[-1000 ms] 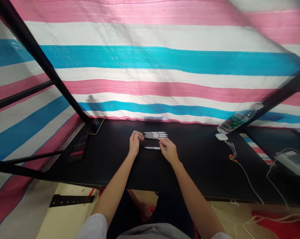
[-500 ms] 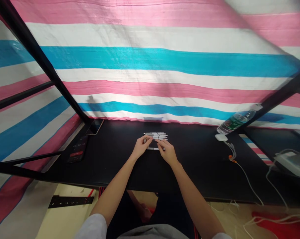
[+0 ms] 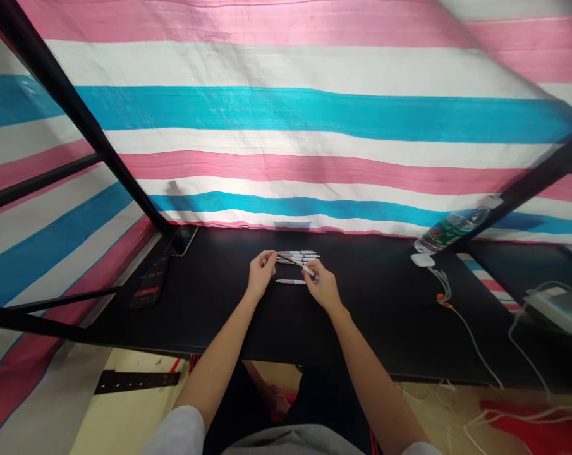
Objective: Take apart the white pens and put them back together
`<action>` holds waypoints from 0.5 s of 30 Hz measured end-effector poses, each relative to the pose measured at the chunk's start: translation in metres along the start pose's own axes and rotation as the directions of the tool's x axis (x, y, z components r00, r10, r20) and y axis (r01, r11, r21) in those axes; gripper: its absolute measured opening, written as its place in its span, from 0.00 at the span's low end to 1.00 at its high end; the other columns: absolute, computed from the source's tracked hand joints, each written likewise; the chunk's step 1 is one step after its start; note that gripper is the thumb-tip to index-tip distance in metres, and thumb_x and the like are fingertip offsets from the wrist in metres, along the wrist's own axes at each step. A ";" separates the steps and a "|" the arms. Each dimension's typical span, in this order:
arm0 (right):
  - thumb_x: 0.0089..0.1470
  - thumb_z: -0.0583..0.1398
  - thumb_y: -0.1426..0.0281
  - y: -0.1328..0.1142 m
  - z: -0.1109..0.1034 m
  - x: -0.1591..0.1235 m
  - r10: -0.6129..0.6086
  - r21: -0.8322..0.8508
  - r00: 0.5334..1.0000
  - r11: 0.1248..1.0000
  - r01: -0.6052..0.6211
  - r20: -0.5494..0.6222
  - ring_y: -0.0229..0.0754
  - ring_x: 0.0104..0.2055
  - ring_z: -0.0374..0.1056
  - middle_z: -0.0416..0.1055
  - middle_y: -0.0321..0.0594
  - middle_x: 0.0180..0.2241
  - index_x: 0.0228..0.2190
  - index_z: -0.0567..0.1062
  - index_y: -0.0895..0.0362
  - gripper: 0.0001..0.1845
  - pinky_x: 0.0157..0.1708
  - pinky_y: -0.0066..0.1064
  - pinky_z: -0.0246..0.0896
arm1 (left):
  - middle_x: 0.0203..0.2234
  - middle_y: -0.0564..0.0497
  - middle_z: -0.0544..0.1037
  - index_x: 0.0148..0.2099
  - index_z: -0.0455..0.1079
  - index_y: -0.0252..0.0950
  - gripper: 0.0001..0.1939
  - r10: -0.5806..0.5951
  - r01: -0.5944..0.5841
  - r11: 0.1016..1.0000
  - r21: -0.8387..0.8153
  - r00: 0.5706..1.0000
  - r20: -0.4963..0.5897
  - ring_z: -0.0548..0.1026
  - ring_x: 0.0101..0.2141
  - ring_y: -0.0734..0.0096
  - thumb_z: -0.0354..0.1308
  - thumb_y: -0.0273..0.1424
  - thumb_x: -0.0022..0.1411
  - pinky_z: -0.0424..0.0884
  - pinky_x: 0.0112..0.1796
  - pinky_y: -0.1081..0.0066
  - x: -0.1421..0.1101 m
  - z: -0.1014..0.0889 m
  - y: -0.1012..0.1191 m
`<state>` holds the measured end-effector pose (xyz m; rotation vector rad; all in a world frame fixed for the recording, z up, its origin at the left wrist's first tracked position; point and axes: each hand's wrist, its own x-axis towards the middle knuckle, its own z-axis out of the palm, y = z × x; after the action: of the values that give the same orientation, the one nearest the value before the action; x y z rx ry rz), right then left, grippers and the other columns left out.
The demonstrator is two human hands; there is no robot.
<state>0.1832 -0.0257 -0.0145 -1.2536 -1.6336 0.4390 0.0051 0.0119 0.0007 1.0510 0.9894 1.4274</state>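
My left hand is closed, thumb and fingertips pinching a small pen part that they mostly cover. In my right hand is a white pen barrel, gripped near its end. A thin dark refill runs slantwise between the two hands, so the pen is apart. Which piece the refill sits in at each end is hard to make out. Just behind lie several white pens side by side in a row. A single white pen lies on the black table in front of them, between my hands.
On the black table, two phones lie at left, a dark one and another behind it. A water bottle, a white charger and cables are at right. Black frame bars and striped sheeting enclose the table.
My hands have moved apart, left hand leftward and right hand slightly rightward. The pen between them has separated, and the thin refill now shows across the gap.
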 end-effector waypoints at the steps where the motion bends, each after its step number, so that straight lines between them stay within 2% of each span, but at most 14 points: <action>1: 0.55 0.58 0.66 0.000 -0.001 0.000 0.038 0.025 0.999 0.999 -0.037 -0.020 0.39 0.27 0.68 0.74 0.40 0.29 0.37 0.75 0.57 0.10 0.28 0.29 0.64 | 0.13 0.62 0.55 0.35 0.71 0.33 0.20 -0.002 0.001 0.999 -0.038 0.999 -0.032 0.51 0.15 0.84 0.64 0.46 0.52 0.48 0.18 0.77 0.001 -0.001 0.001; 4: 0.54 0.60 0.61 -0.002 -0.004 0.002 0.112 0.161 0.990 0.982 -0.097 -0.085 0.39 0.29 0.68 0.75 0.40 0.31 0.36 0.76 0.57 0.13 0.27 0.28 0.63 | 0.13 0.63 0.52 0.35 0.69 0.33 0.20 -0.012 0.001 0.994 -0.111 0.995 -0.098 0.49 0.15 0.84 0.65 0.46 0.52 0.48 0.18 0.77 0.004 -0.003 0.003; 6: 0.55 0.60 0.57 -0.002 -0.005 0.004 0.170 0.315 0.982 0.939 -0.136 -0.083 0.38 0.28 0.67 0.74 0.40 0.31 0.39 0.77 0.57 0.17 0.27 0.28 0.63 | 0.13 0.63 0.52 0.34 0.69 0.33 0.20 -0.020 0.006 0.992 -0.128 0.994 -0.105 0.49 0.15 0.85 0.65 0.46 0.51 0.47 0.18 0.77 0.004 -0.004 0.003; 8: 0.56 0.57 0.54 -0.001 -0.005 0.007 0.260 0.499 0.965 0.839 -0.215 -0.021 0.36 0.23 0.63 0.72 0.37 0.27 0.44 0.75 0.56 0.22 0.21 0.26 0.58 | 0.13 0.63 0.52 0.34 0.69 0.33 0.20 -0.023 0.011 0.992 -0.128 0.995 -0.096 0.49 0.15 0.85 0.65 0.46 0.51 0.47 0.18 0.77 0.003 -0.003 0.003; 11: 0.57 0.54 0.50 0.005 -0.005 0.012 0.376 0.719 0.921 0.610 -0.333 0.108 0.33 0.19 0.57 0.67 0.33 0.23 0.49 0.72 0.55 0.27 0.16 0.25 0.50 | 0.14 0.63 0.52 0.34 0.69 0.33 0.20 -0.025 0.016 0.993 -0.113 0.996 -0.082 0.49 0.15 0.85 0.65 0.46 0.51 0.46 0.18 0.76 0.003 -0.002 0.002; 13: 0.58 0.50 0.48 0.010 -0.005 0.015 0.396 0.782 0.902 0.501 -0.370 0.173 0.35 0.20 0.60 0.67 0.35 0.24 0.47 0.72 0.55 0.28 0.17 0.26 0.53 | 0.14 0.63 0.52 0.34 0.69 0.33 0.20 -0.029 0.022 0.994 -0.103 0.997 -0.074 0.49 0.15 0.84 0.65 0.46 0.51 0.46 0.18 0.76 0.002 -0.002 0.001; 15: 0.59 0.46 0.48 0.014 -0.006 0.017 0.408 0.802 0.893 0.461 -0.380 0.188 0.37 0.23 0.63 0.68 0.37 0.26 0.46 0.72 0.55 0.29 0.19 0.28 0.57 | 0.14 0.63 0.52 0.34 0.69 0.34 0.20 -0.033 0.026 0.995 -0.095 0.997 -0.071 0.49 0.15 0.84 0.65 0.46 0.51 0.46 0.18 0.76 0.002 -0.002 0.001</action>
<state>0.1962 -0.0070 -0.0142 -0.8460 -0.8348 1.3144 0.0024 0.0140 0.0015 0.9177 0.9764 1.4821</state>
